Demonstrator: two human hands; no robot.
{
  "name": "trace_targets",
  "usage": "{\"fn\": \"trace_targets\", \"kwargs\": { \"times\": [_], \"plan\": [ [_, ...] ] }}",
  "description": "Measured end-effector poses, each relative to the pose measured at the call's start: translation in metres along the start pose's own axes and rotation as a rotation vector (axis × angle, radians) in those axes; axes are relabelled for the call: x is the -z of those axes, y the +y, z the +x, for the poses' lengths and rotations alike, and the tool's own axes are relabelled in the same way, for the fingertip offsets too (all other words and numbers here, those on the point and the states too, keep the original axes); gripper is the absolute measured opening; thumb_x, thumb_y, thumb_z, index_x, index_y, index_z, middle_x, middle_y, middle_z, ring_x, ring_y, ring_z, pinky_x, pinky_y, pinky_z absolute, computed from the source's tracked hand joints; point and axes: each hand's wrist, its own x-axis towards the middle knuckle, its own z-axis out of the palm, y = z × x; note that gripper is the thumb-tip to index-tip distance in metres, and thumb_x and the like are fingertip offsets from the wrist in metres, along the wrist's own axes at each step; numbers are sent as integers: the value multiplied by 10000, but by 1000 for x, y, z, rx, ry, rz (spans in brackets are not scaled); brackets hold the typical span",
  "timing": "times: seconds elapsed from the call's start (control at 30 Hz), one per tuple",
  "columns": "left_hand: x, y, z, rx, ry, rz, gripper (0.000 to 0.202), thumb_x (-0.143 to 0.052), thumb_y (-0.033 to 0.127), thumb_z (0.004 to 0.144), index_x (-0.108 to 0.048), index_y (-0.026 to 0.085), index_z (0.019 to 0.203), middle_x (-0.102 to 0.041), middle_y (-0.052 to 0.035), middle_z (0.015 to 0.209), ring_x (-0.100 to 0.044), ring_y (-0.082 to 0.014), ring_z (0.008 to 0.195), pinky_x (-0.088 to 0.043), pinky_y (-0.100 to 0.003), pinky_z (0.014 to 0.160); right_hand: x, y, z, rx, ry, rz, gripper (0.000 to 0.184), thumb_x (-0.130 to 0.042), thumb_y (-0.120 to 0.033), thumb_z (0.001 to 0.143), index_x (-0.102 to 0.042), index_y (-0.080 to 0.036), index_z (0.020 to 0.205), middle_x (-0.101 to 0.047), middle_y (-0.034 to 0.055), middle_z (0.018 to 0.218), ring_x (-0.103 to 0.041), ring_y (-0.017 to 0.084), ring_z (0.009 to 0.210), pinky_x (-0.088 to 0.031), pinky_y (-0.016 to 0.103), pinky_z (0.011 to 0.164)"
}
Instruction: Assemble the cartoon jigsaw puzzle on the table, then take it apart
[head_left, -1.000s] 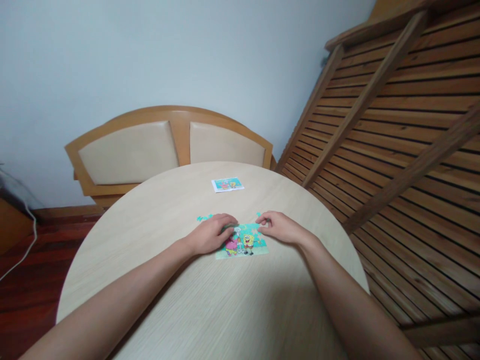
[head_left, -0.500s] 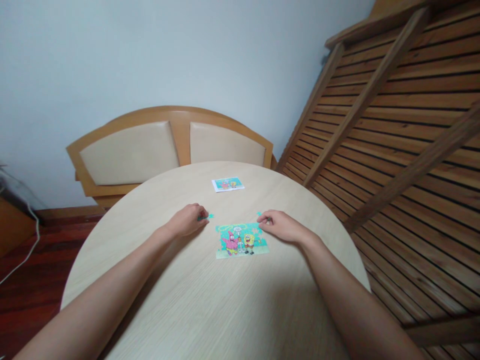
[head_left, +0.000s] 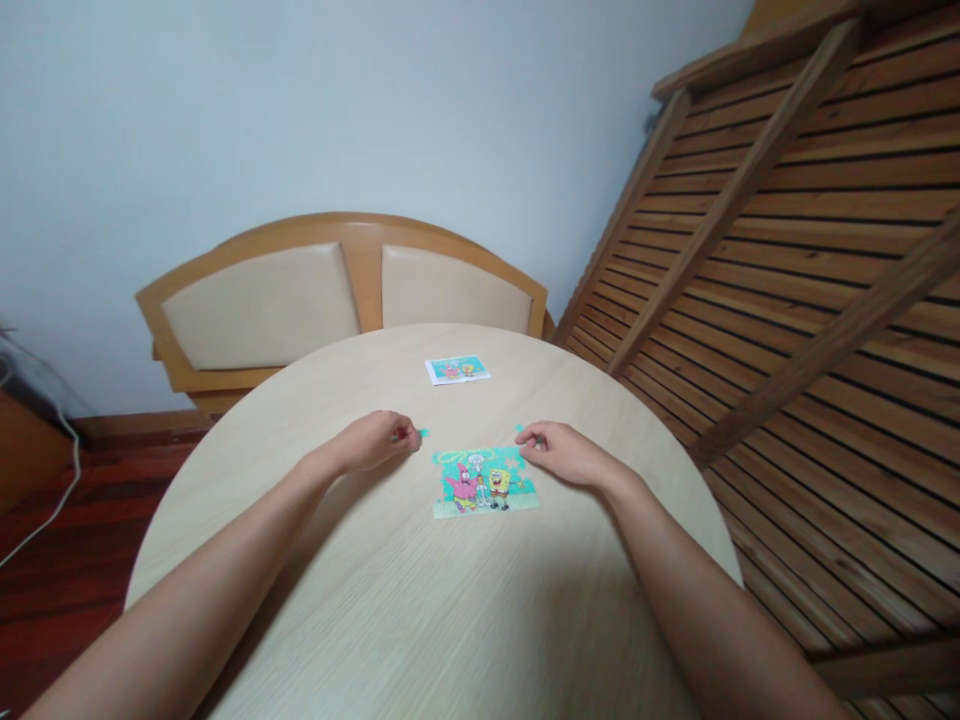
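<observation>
A mostly assembled jigsaw puzzle [head_left: 484,485] with cartoon figures on a turquoise ground lies flat on the round table [head_left: 420,600]. Left of its upper corner, my left hand [head_left: 382,440] is closed in a pinch, with a trace of turquoise puzzle piece showing among the fingers. Another small turquoise piece [head_left: 424,433] lies just beyond those fingertips. My right hand [head_left: 559,450] rests at the puzzle's upper right corner, thumb and fingers pinched together; what they grip is hidden. A loose turquoise piece [head_left: 519,428] sits just past its fingers.
A folded picture card [head_left: 457,370] with the same cartoon scene lies farther back on the table. Behind the table stands a padded wooden headboard [head_left: 262,305] against the wall. A slatted wooden frame [head_left: 750,270] leans along the right side. A white cable [head_left: 71,470] hangs at left.
My left fingers have curled in more, and less turquoise shows between them. My right hand stays at the puzzle's corner almost unmoved. The puzzle and card look the same.
</observation>
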Motion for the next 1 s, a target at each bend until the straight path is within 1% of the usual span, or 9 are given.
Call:
{"fn": "trace_targets", "kwargs": {
  "times": [0.2,0.3,0.37,0.53,0.77,1.0],
  "plan": [
    [-2,7,-4,-79,1,-13,276,-494,355,867,-689,164,913,-721,-62,877,-610,-179,745,-422,-276,691,0,-1,0,4,3,-7,231,-597,-240,867,-741,-148,1023,-756,79,970,-682,200,850,-488,293,780],
    [-4,11,-5,-63,-21,-29,299,-472,388,882,-663,161,916,-696,-62,857,-583,-177,729,-413,-280,680,1,-2,0,2,6,-8,231,-597,-237,863,-740,-151,1023,-757,81,975,-683,204,860,-489,298,793],
    [-5,16,-6,-51,-39,-62,300,-470,405,877,-638,157,887,-670,-56,828,-552,-169,715,-406,-277,667,1,-2,0,7,7,-8,231,-598,-238,860,-739,-152,1021,-755,80,975,-682,206,864,-488,301,795],
    [-10,27,-7,-81,-124,-151,265,-501,400,827,-603,156,831,-616,-31,768,-500,-148,688,-393,-262,651,-1,2,0,17,11,-14,237,-593,-238,860,-737,-148,1025,-751,80,966,-676,201,853,-486,303,793],
    [-19,30,-6,-29,-117,-113,229,-508,383,774,-582,168,743,-583,-11,686,-470,-141,634,-362,-274,612,-1,3,0,17,4,-21,250,-588,-242,866,-733,-143,1044,-751,84,972,-678,201,853,-489,304,788],
    [-20,34,-6,-26,-128,-143,216,-510,362,768,-591,164,740,-576,-5,677,-470,-136,633,-366,-266,605,0,1,-1,20,5,-32,255,-590,-229,865,-738,-140,1052,-757,95,999,-685,209,877,-493,308,810]
  ]
}}
